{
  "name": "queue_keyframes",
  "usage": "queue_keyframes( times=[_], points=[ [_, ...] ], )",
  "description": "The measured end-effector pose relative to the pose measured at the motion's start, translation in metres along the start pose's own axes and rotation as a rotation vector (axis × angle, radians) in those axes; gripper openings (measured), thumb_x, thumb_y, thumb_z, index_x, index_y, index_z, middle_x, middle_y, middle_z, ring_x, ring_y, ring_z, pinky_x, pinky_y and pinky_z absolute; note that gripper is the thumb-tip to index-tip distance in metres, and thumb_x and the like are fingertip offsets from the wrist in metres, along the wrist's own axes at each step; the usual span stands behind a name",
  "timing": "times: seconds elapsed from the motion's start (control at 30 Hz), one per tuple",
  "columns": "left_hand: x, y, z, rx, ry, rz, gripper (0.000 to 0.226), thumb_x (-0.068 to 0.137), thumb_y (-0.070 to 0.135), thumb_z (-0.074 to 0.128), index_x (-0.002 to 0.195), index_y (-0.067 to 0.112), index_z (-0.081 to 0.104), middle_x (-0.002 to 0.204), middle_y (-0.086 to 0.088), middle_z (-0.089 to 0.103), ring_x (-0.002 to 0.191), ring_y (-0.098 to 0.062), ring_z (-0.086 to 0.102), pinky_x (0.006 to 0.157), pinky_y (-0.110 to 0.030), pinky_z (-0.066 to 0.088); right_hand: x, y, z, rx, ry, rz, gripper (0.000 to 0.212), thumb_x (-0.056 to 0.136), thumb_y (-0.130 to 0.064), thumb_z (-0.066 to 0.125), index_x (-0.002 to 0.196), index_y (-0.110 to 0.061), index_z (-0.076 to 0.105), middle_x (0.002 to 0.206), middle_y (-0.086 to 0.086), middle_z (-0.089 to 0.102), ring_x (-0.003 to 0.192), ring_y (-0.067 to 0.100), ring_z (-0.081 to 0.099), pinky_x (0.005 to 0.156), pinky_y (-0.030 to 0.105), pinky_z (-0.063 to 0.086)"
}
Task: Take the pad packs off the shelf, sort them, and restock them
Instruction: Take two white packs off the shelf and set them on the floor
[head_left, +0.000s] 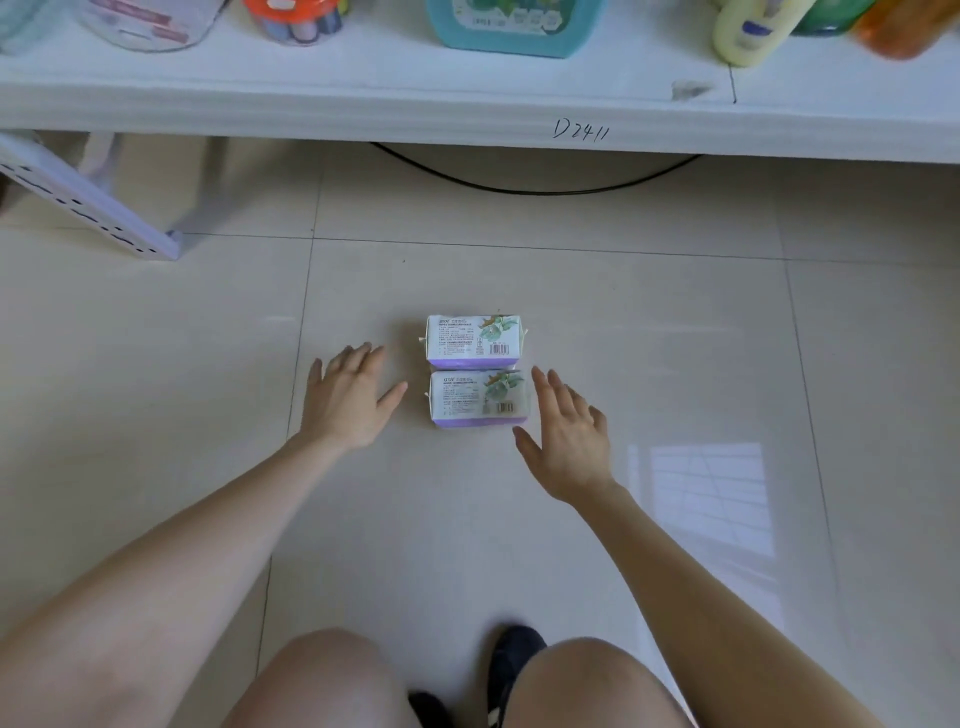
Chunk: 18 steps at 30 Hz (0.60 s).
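Observation:
Two white-and-purple pad packs lie side by side on the tiled floor, printed backs up. The far pack touches the near pack. My left hand hovers open just left of them, fingers spread, not touching. My right hand is open at the right edge of the near pack, fingertips close to its corner. Neither hand holds anything. The white shelf runs across the top of the view.
On the shelf stand a teal container, a yellow bottle, an orange item and a jar with an orange lid. A shelf leg stands at left. A black cable hangs under the shelf. My knees are at the bottom.

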<state>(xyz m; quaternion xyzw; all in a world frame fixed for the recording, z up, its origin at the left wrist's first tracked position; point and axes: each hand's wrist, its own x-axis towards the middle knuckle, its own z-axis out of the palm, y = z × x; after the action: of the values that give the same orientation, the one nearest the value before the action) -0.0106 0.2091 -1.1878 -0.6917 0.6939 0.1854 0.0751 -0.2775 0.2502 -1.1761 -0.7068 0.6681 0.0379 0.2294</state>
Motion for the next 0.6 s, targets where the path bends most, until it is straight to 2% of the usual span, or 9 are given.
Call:
queue_keyframes(
  times=[0.13,0.27,0.47,0.6],
  points=[
    [-0.042,0.003,-0.042,0.131,-0.056,0.03,0.064,0.097,0.052,0.033,0.151,0.018,0.023,0.161,-0.002,0.017,0.148,-0.021,0.012,0.117,-0.05,0.005,-0.03,-0.017,-0.039,-0.109,-0.027,-0.012,0.071,0.096,-0.049,0.038,0.153,-0.021,0.007,0.16,0.005,0.015,0.146,0.024,0.017,0.113,0.051,0.016],
    [-0.084,0.012,-0.093,0.23,-0.086,0.087,0.065,0.097,0.051,0.031,0.153,0.018,0.019,0.162,0.0,0.013,0.149,-0.019,0.007,0.117,-0.049,0.0,-0.063,-0.037,-0.088,-0.179,-0.055,-0.012,0.068,0.097,-0.05,0.033,0.153,-0.02,0.008,0.161,0.006,0.013,0.147,0.024,0.013,0.114,0.055,0.01],
    [-0.146,0.034,-0.184,0.341,-0.136,0.145,0.067,0.098,0.053,0.024,0.154,0.02,0.012,0.163,0.003,0.006,0.149,-0.016,0.0,0.115,-0.051,-0.008,-0.119,-0.072,-0.178,-0.237,-0.066,-0.01,0.067,0.098,-0.05,0.028,0.152,-0.019,0.007,0.16,0.006,0.014,0.147,0.023,0.012,0.114,0.056,0.009],
    [-0.185,0.049,-0.258,0.349,-0.109,0.158,0.067,0.097,0.054,0.024,0.154,0.019,0.013,0.163,0.002,0.006,0.149,-0.016,-0.001,0.115,-0.051,-0.01,-0.155,-0.101,-0.251,-0.263,-0.037,-0.014,0.067,0.098,-0.05,0.027,0.153,-0.018,0.006,0.16,0.006,0.016,0.147,0.022,0.013,0.115,0.056,0.009]
  ],
)
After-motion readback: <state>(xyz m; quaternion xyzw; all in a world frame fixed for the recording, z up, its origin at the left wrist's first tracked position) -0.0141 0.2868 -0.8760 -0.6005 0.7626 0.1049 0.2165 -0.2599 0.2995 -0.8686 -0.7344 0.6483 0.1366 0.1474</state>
